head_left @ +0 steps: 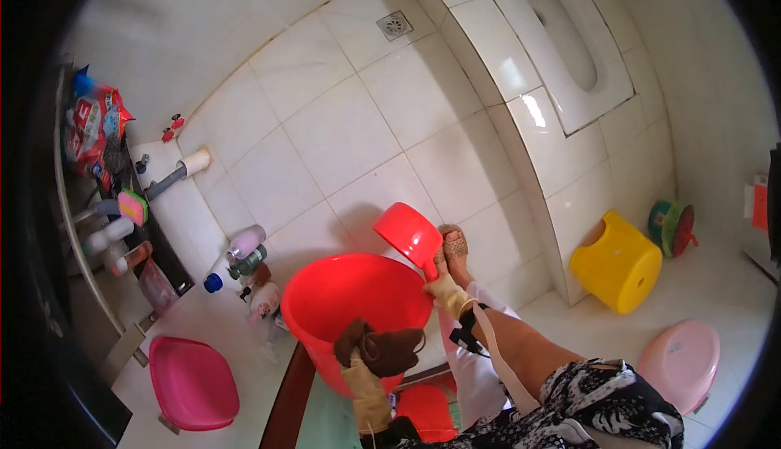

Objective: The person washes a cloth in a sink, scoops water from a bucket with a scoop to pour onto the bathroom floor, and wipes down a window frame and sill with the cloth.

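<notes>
A yellowish glove covers my left hand [365,390], which is closed on a dark brown cloth [392,351]. That cloth hangs over the near rim of a large red bucket [307,293]. My right hand [448,293], gloved too, grips the handle of a red water dipper [411,231]. The dipper's bowl is just beyond the bucket's right rim, above the tiled floor, beside my sandalled foot [457,255]. Part of the bucket's near side lies behind the cloth and my left hand.
Bottles [246,241] stand left of the bucket, near a pink basin [191,384]. On the right are a raised step with a squat toilet [561,38], a yellow stool [620,263] and a pale pink basin [682,363]. A drain [394,25] lies in the floor ahead.
</notes>
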A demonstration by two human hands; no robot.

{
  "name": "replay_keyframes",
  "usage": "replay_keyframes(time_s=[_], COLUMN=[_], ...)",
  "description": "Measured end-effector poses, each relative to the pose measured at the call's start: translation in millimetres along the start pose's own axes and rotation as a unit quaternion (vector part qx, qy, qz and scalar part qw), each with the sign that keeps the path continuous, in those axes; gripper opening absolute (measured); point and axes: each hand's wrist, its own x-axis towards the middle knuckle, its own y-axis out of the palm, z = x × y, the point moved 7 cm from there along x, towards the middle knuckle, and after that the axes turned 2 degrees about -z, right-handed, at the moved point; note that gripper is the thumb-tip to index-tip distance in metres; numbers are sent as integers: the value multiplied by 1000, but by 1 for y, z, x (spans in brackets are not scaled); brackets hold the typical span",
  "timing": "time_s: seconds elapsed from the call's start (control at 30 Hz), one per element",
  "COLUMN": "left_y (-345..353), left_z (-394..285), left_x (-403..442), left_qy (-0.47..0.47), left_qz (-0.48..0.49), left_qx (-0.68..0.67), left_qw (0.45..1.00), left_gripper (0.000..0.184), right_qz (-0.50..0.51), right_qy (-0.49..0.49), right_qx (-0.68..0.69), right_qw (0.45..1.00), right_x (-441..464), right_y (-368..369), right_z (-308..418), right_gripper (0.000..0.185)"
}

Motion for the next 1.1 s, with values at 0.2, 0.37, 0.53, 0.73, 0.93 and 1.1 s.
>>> replay_keyframes(time_s=[0.2, 0.37, 0.53, 0.73, 0.93, 1.1], left_y=[77, 83, 108, 129, 117, 94], left_z=[-59, -41, -73, -94, -128, -179], left_x=[-41, -56, -78, -79, -50, 16], left_qy=[125, 198, 294, 330, 303, 199], left_qz=[123, 86, 105, 141, 137, 76], left_qx=[92, 151, 294, 279, 250, 135], left_qw=[980, 965, 903, 891, 910, 968], left_gripper=[20, 23, 25, 28, 28, 42], right_qz=[79, 58, 66, 138, 195, 23], right_qy=[59, 33, 42, 86, 142, -32], right_qx=[46, 64, 57, 64, 207, 420], right_qw=[994, 996, 995, 985, 948, 907], right_x=[29, 22, 15, -11, -38, -53], right_y=[26, 23, 28, 28, 23, -9], right_z=[-11, -2, -6, 8, 55, 183], right_gripper=[26, 25, 25, 24, 24, 21])
